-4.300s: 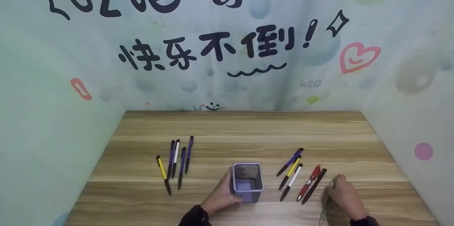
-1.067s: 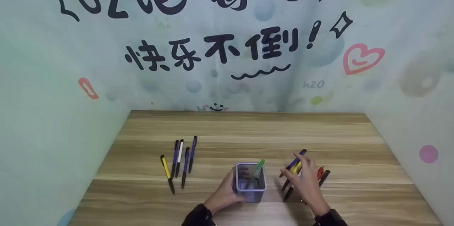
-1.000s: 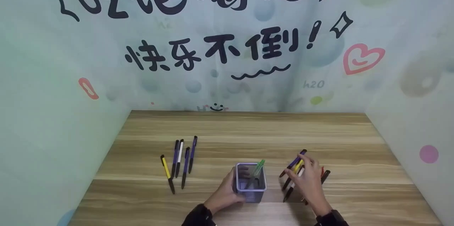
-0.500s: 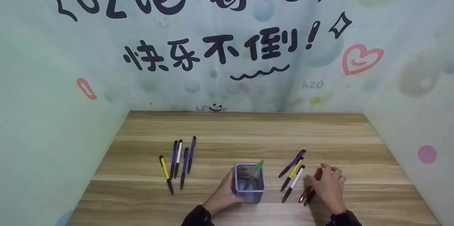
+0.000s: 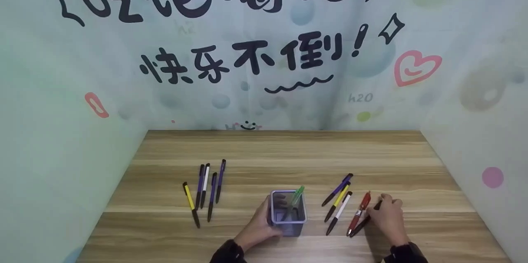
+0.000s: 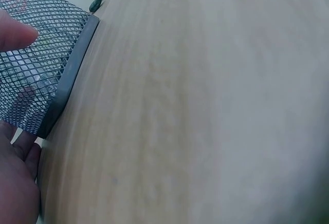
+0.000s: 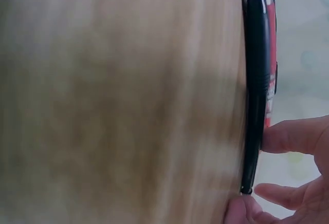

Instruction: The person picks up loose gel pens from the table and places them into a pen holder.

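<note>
Near the front of the counter (image 5: 264, 151), my left hand (image 5: 259, 227) grips the mesh cup (image 5: 291, 229), thumb along its near side, fingers curved round the back and showing through the wall. It stands upright on the wood, a green pen (image 5: 298, 195) leaning inside with its top above the rim.

Over to the right, my right hand (image 5: 390, 218) is bent round the upper end of the black pen (image 7: 258, 49), thumb against the barrel, fingertips down by the end; how firm that hold is I cannot tell. The black pen lies at a slant along the counter, the red pen (image 5: 364, 201) just beside it on the left, their lower ends close together.

Between that pair and the cup lie three more at a slant: a white pen (image 5: 343, 205), a yellow pen (image 5: 344, 192) and a purple pen (image 5: 340, 186), all in the straight line from my right hand to the cup. Well off to the left are five pens (image 5: 221, 180), one yellow, one white, three purple. Behind everything hangs a pale cloth (image 5: 247, 108) with big black characters
</note>
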Demonstrator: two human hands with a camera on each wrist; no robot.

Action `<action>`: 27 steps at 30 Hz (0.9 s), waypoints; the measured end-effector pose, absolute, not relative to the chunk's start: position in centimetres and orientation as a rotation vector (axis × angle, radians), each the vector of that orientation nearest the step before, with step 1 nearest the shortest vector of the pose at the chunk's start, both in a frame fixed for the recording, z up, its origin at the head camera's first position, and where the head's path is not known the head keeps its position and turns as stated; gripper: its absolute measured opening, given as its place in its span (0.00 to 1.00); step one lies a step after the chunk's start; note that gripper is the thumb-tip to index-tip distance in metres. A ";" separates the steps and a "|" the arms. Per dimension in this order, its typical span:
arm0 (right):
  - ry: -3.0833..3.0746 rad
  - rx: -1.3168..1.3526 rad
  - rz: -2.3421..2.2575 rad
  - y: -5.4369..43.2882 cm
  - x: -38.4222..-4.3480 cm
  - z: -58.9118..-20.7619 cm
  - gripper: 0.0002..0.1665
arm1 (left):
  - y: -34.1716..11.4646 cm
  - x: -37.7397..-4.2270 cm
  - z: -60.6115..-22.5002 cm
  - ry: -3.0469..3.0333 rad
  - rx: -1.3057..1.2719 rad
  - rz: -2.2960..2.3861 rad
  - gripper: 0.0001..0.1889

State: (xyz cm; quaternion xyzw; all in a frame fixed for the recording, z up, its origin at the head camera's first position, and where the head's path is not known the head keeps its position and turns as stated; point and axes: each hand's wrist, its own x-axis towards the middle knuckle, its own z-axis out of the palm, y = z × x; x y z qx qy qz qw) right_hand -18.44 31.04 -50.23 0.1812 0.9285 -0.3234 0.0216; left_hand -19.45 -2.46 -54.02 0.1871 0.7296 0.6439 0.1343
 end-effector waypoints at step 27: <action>2.945 0.327 -1.386 27.9 -17.5 -45.3 0.30 | -2.5 -19.6 -54.1 2.127 0.649 1.900 0.50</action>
